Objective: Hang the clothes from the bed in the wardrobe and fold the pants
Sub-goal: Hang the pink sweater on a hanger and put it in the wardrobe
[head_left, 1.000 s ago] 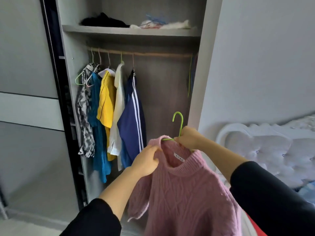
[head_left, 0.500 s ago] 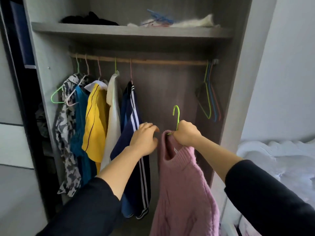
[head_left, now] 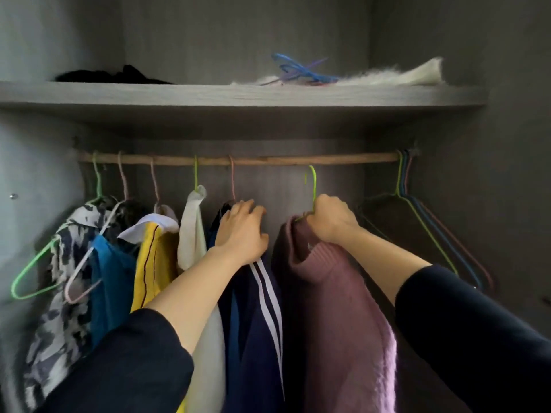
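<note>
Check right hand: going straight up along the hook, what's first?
Likely the wooden rail: the green hanger gripped by the right hand has its hook just below it. Depth unclear; it could pass in front.

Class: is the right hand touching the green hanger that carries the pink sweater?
Touching. The head view shows the right hand gripping the green hanger by its stem, just above the collar of the pink sweater.

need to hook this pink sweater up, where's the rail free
The wooden rail is bare between the hook of the navy striped jacket and the empty wire hangers at the right end. Left of that, hung clothes crowd it.
</note>
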The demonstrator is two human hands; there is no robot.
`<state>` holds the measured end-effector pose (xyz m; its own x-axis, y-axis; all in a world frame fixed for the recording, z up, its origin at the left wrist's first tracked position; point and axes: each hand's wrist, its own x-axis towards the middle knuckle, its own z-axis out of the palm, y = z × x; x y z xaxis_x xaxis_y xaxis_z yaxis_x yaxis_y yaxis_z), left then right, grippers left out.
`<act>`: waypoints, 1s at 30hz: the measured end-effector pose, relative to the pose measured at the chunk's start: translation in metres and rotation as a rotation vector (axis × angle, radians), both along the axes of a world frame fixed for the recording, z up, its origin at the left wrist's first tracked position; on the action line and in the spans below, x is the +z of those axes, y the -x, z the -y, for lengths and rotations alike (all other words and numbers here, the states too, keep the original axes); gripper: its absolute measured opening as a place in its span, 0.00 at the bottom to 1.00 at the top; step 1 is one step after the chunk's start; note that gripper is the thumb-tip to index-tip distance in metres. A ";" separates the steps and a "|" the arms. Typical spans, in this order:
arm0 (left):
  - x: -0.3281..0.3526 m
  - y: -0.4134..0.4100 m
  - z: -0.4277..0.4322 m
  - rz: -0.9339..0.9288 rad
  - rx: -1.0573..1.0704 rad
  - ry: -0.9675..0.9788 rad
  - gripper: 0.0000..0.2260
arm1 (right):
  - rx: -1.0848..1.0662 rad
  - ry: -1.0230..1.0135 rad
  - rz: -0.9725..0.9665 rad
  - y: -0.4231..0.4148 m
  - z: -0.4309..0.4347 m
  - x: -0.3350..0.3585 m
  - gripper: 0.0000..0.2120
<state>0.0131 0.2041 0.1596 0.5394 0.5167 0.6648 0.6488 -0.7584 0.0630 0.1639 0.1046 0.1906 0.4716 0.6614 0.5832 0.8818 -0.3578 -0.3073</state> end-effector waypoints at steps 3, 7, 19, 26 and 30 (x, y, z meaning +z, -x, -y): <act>0.019 -0.005 -0.025 0.048 0.011 -0.034 0.30 | -0.010 -0.024 0.031 0.003 -0.031 0.022 0.11; 0.047 -0.010 -0.052 0.084 0.047 -0.112 0.35 | -0.009 -0.064 0.082 0.001 -0.064 0.048 0.12; 0.060 -0.021 -0.097 0.067 0.070 -0.091 0.40 | -0.006 0.016 0.007 -0.006 -0.121 0.042 0.13; 0.054 -0.026 -0.093 0.166 0.004 -0.007 0.39 | 0.207 0.056 -0.120 -0.009 -0.131 0.026 0.16; 0.057 -0.039 -0.082 0.246 -0.026 -0.051 0.35 | 0.325 -0.051 -0.218 -0.031 -0.098 0.039 0.21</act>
<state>0.0522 0.2858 0.2166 0.3705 0.4672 0.8028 0.5989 -0.7808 0.1780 0.1948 0.2030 0.2295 0.3589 0.7691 0.5289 0.8589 -0.0502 -0.5098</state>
